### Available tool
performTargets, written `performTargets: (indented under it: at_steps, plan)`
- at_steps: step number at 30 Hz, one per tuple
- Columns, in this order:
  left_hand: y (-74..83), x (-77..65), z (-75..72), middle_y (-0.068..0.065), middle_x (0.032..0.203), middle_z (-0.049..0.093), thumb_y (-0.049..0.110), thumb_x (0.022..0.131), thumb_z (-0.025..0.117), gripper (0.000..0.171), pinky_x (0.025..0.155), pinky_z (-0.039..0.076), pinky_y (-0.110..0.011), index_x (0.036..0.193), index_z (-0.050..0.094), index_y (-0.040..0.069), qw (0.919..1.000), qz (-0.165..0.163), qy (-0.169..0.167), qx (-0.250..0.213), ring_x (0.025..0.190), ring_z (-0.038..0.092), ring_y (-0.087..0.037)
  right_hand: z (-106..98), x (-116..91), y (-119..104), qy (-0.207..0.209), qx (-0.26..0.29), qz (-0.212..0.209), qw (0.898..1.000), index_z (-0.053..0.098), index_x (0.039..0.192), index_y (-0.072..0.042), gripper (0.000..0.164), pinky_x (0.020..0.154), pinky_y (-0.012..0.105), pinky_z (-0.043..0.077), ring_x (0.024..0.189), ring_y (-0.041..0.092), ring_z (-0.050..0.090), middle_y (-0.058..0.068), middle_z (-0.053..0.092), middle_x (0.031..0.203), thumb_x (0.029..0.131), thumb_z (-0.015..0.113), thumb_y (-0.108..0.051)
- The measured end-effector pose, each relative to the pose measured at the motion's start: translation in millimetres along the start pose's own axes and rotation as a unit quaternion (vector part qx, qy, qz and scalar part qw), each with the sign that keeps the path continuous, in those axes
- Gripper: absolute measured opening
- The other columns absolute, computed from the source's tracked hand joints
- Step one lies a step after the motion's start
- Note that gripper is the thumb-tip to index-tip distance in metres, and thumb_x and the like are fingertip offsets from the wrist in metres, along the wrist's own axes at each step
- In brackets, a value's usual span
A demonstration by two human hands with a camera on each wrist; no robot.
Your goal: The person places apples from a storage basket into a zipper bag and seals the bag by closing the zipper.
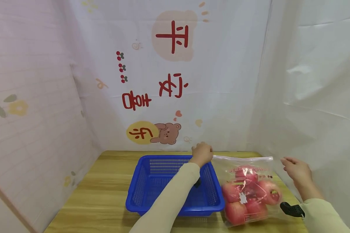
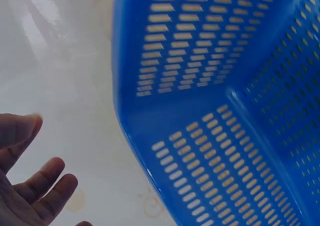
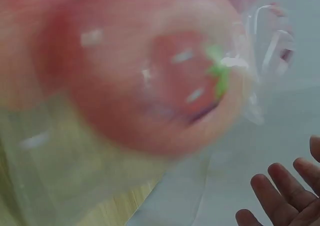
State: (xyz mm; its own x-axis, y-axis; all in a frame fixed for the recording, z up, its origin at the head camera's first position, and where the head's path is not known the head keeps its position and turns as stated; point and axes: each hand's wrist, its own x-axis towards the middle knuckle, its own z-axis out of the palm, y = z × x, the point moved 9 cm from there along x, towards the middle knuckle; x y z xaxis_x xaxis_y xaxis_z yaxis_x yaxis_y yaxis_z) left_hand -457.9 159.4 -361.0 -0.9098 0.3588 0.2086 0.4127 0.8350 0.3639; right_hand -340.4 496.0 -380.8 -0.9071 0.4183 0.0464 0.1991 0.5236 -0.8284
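Observation:
A clear zip-top bag (image 1: 252,207) of red apples (image 1: 236,212) stands on the table, right of a blue plastic basket (image 1: 175,213). My left hand (image 1: 202,152) is over the basket's far right corner, beside the left end of the bag's zip strip (image 1: 243,158). Its thumb and fingers (image 2: 42,183) are apart in the left wrist view, with nothing seen between them. Just beyond the strip's right end, my right hand (image 1: 297,170) has loosely extended fingers (image 3: 287,186) and holds nothing. An apple with a printed label (image 3: 165,76) fills much of the right wrist view, blurred.
The basket's visible inside shows only blue mesh and floor. White printed sheets (image 1: 221,81) hang behind and on both sides of the wood-grain table (image 1: 84,191). A black strap end (image 1: 291,209) sticks out by my right wrist.

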Motion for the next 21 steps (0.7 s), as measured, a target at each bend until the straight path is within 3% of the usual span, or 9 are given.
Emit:
performTargets:
  at_steps: [2, 5, 8, 14, 21]
  plan:
    - [-9.2, 0.1, -2.8, 0.001, 0.106, 0.062, 0.019, 0.094, 0.06, 0.018, 0.086, 0.042, -0.046, 0.101, 0.076, 0.024, 0.9997, -0.014, 0.017, -0.004, 0.1, 0.055, -0.022, 7, -5, -9, -0.013, -0.026, -0.019, 0.999, 0.031, 0.148, 0.011, 0.071, 0.096, 0.064, 0.041, 0.125, 0.053, 0.042, 0.038, 0.032, 0.146, 0.104, 0.038, -0.045]
    - [-18.9, 0.1, -9.8, -0.002, 0.114, 0.063, 0.017, 0.096, 0.058, 0.025, 0.09, 0.042, -0.048, 0.115, 0.073, 0.024, 0.9993, -0.025, 0.022, -0.018, 0.107, 0.056, -0.025, 15, -12, -19, -0.021, -0.069, -0.038, 0.997, 0.032, 0.149, 0.009, 0.071, 0.094, 0.066, 0.04, 0.127, 0.057, 0.036, 0.038, 0.031, 0.147, 0.105, 0.034, -0.047]
    - [-22.4, 0.0, -17.6, -0.003, 0.115, 0.063, 0.019, 0.097, 0.057, 0.026, 0.09, 0.042, -0.049, 0.117, 0.072, 0.022, 0.9995, -0.021, 0.013, -0.022, 0.109, 0.056, -0.027, 18, -15, -24, -0.022, -0.099, -0.045, 0.994, 0.033, 0.149, 0.007, 0.071, 0.094, 0.068, 0.037, 0.127, 0.059, 0.033, 0.038, 0.031, 0.147, 0.105, 0.032, -0.049]
    - [-30.5, -3.5, -27.6, -0.004, 0.12, 0.063, 0.033, 0.101, 0.055, 0.029, 0.098, 0.039, -0.055, 0.121, 0.07, 0.019, 1.0, -0.005, 0.0, -0.007, 0.116, 0.054, -0.028, 27, -13, -30, -0.017, -0.128, -0.07, 0.989, 0.039, 0.145, 0.009, 0.069, 0.091, 0.067, 0.039, 0.123, 0.058, 0.039, 0.038, 0.037, 0.143, 0.105, 0.032, -0.048]
    - [-56.8, -17.7, -38.8, -0.009, 0.139, 0.053, 0.047, 0.101, 0.051, 0.045, 0.112, 0.019, -0.063, 0.136, 0.06, 0.019, 0.9991, 0.002, -0.017, 0.039, 0.134, 0.043, -0.03, 40, -17, -52, 0.009, -0.167, -0.13, 0.977, 0.046, 0.14, 0.009, 0.065, 0.089, 0.066, 0.04, 0.118, 0.057, 0.046, 0.035, 0.05, 0.133, 0.106, 0.034, -0.045]
